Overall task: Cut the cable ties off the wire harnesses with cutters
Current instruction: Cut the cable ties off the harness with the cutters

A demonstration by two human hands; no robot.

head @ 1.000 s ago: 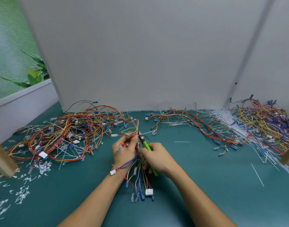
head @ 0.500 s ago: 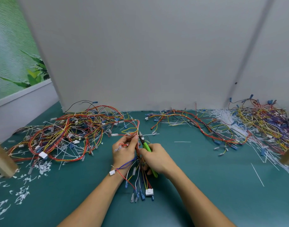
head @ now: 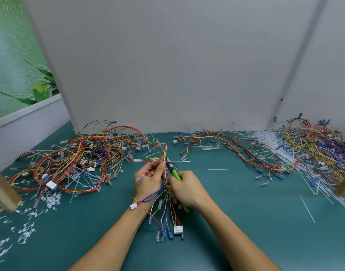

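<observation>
R hand (head: 188, 189) is clamped round the green-handled cutters (head: 175, 175), nose pointing up and a bit left, tip right against the wire bundle (head: 164, 173). L hand (head: 149, 181) pinches that bundle just beside the tip, thumb and fingers closed on it. Bundle's long axis runs roughly away from the person, plugs hanging near the wrists, far end looping up into the L pile (head: 76, 161). So the tie sits just left of the cutter nose; R hand is nearer. Can't make out the tie itself or whether the blades are apart – too small, partly behind fingers. More harnesses (head: 236, 145) lie on the bench (head: 246, 222) to the R.
</observation>
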